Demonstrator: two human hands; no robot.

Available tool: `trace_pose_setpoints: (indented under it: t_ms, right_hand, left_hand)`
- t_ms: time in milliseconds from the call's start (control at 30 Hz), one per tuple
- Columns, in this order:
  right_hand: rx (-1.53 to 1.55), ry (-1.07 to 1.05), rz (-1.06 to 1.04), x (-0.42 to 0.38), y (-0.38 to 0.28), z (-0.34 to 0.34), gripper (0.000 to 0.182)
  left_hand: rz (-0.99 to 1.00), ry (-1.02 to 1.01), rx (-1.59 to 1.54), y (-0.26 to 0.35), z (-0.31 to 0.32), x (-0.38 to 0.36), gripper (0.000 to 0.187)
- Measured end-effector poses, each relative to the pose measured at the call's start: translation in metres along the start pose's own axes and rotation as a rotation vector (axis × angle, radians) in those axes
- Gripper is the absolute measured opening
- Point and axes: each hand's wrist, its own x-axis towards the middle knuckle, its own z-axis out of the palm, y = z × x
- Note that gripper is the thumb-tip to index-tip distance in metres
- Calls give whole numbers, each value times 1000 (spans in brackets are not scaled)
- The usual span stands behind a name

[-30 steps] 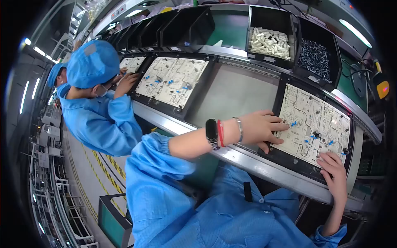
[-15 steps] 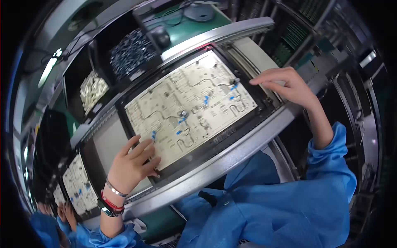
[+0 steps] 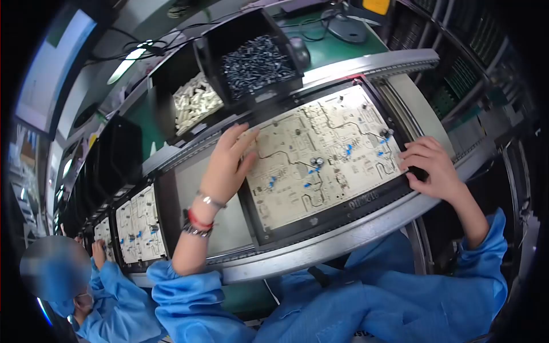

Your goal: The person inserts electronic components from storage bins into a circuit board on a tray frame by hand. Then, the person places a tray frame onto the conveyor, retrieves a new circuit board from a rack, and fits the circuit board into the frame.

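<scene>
A pale circuit board (image 3: 286, 200) lies in a black carrier frame (image 3: 309, 227) on a metal-railed conveyor. It bears several blue parts, dark round capacitors and printed black tracks. My left hand (image 3: 226, 166) reaches over the board's far left corner, fingers stretched and slightly apart, nothing in them. At the opposite end, my right hand (image 3: 433, 170) rests by the carrier's right edge. Its fingers are bent and the thumb stands apart, with fingertips right at the board's edge.
Beyond the rail stand a black bin of small dark parts (image 3: 257, 66) and a bin of white parts (image 3: 195, 103). More boards (image 3: 139, 226) sit down the line at left, where a co-worker in blue (image 3: 114, 297) works. Racks (image 3: 469, 74) stand at right.
My view has turned left. My left hand has gone from the board's near left corner to its far left corner. My right hand has come nearer along the right edge, its fingers bending.
</scene>
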Motion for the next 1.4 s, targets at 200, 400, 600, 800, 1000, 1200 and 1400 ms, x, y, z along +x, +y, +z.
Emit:
trace_pose_setpoints:
  t_ms: [200,400,600,800,1000,1200,1400]
  right_hand:
    - [-87,65,198,-2,-22,18,16]
    - [-113,-43,134,7,-29,5,17]
    - [-152,-9,212,16,-26,10,14]
    - [142,108,150,100,-31,7,20]
    - [-81,175,-17,178,-8,87,25]
    - [-170,239,89,193,-10,110,9]
    - [6,331,162,193,-22,122,9]
  left_hand:
    - [-1,149,173,-42,32,-1,40]
    - [-164,110,-130,-37,22,1,49]
    - [-98,101,-10,-42,21,-3,37]
    - [-25,84,195,-39,26,-3,23]
    - [23,174,271,-34,30,-10,23]
    - [-29,134,249,-38,35,-11,24]
    - [-31,84,230,-44,34,-12,27]
